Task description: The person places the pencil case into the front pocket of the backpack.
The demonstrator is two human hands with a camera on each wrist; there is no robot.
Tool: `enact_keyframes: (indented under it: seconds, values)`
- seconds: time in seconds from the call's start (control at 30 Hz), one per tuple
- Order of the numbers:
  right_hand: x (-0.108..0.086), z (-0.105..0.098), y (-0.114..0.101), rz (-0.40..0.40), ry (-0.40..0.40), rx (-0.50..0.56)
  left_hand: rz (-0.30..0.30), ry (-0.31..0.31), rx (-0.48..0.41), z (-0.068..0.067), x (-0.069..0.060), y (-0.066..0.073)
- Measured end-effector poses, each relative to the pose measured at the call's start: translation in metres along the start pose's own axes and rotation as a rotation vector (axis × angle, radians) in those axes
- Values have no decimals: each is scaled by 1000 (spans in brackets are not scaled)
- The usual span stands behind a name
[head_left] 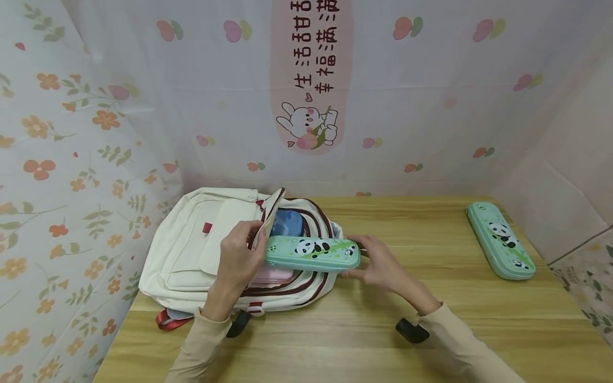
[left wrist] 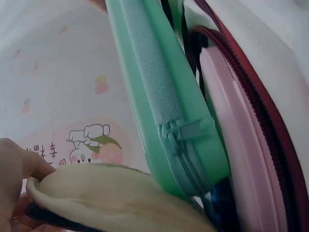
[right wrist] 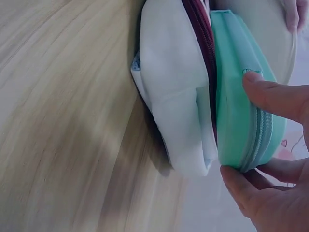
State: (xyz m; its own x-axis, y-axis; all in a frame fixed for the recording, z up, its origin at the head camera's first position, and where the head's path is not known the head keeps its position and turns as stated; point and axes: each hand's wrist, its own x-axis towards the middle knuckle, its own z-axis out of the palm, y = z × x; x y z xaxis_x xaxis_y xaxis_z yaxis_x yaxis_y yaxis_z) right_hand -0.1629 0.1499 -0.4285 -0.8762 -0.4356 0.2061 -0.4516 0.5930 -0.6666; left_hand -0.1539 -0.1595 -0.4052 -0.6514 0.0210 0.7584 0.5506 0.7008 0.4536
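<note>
A wooden table point(head_left: 416, 226) bears a cream backpack point(head_left: 184, 255) with dark red zips, lying flat with its unzipped mouth turned toward the right. Its front flap point(left wrist: 116, 195) stands lifted away from the mouth, presumably so the opening stays wide and its contents can be reached.

The mint-green panda pencil case point(head_left: 313, 254) lies across that mouth, panda face up, its near end beside the flap and its other end out beyond the bag's zipped edges. How deep the near end sits is hard to tell. A matching panda pencil case point(head_left: 500, 242) rests well apart, at the table's right side.

The left hand point(head_left: 241, 255) pinches the flap's edge between thumb and fingers. The right hand point(head_left: 380, 264) grips the pencil case's outer end, thumb on one side and fingers on the other; that hold seems chosen to leave the end facing the bag free.

Inside the bag, a pink case point(head_left: 272, 274) and a rounded blue case point(head_left: 287, 222) show, both partly covered by the mint one. Smallest is the zip pull point(left wrist: 197, 129) on the held case's bag-side end.
</note>
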Motion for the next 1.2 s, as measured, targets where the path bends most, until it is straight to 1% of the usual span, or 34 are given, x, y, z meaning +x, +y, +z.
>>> enact_keyframes:
  seconds: [0.17,0.27,0.43,0.6,0.7,0.8,0.9,1.07,1.2]
  values:
    - [8,3,0,5,5,28,8,7,-21,3,3,3]
    - [13,7,-3,26,7,29,17,34,-15,4,5,3]
    - [24,14,-8,67,-1,69,36,68,-15,5,6,2]
    - [29,19,-9,25,-36,128,47,77,-27,6,5,2]
    - [31,22,-10,-17,-42,163,47,76,-33,7,5,2]
    - [34,28,-14,-42,-53,189,49,81,-38,7,5,2]
    - [39,38,-18,-49,-52,188,47,87,-44,8,5,2]
    - [47,56,-25,-69,-58,132,44,102,-45,8,3,3]
    - [53,67,-34,-67,-55,121,44,106,-48,7,2,4]
